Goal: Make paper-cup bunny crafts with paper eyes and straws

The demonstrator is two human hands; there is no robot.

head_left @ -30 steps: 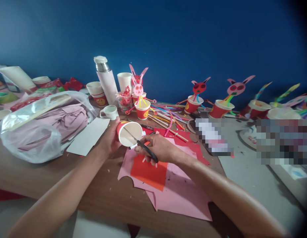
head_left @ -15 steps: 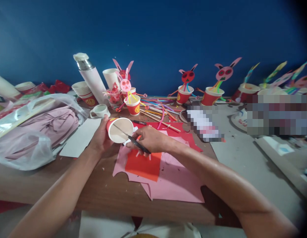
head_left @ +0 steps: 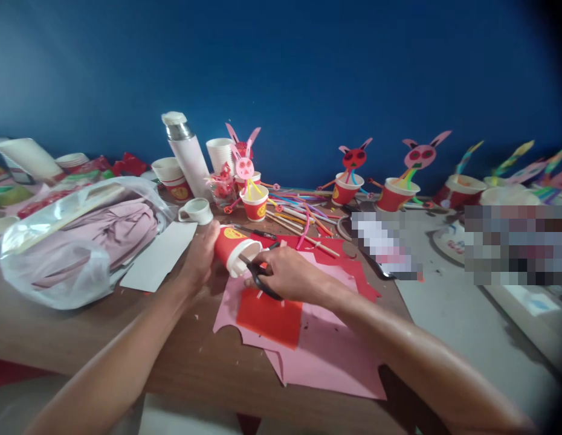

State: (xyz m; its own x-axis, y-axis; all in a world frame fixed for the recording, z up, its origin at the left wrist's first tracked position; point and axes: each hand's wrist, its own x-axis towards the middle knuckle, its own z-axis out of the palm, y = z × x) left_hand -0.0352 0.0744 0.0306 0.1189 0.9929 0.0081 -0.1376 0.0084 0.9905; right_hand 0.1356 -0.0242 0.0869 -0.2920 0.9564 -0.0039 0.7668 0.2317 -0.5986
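Note:
My left hand (head_left: 203,257) is wrapped round the base end of a red paper cup (head_left: 229,243), which lies tipped sideways with its white rim toward the right. In my right hand (head_left: 287,272) is a pair of scissors (head_left: 266,285) with black handles; the blades reach into the mouth of the cup, and their tips are hidden. Below the cup and scissors lies an orange paper sheet (head_left: 269,320) on top of cut pink paper (head_left: 335,368). Red paper (head_left: 360,272) lies behind my right hand.
A plastic bag (head_left: 81,254), white sheet (head_left: 161,257), mug (head_left: 197,210) and thermos (head_left: 188,154) stand to the left. Behind are paper-cup figures with a pink face (head_left: 245,169) and a red face (head_left: 354,158), plus several sticks and pipe cleaners (head_left: 290,220). A phone (head_left: 385,248) lies at right.
The cup has turned so its mouth points more to the right and its red side shows. The scissors have moved with the cup's rim, and the whole view has shifted slightly.

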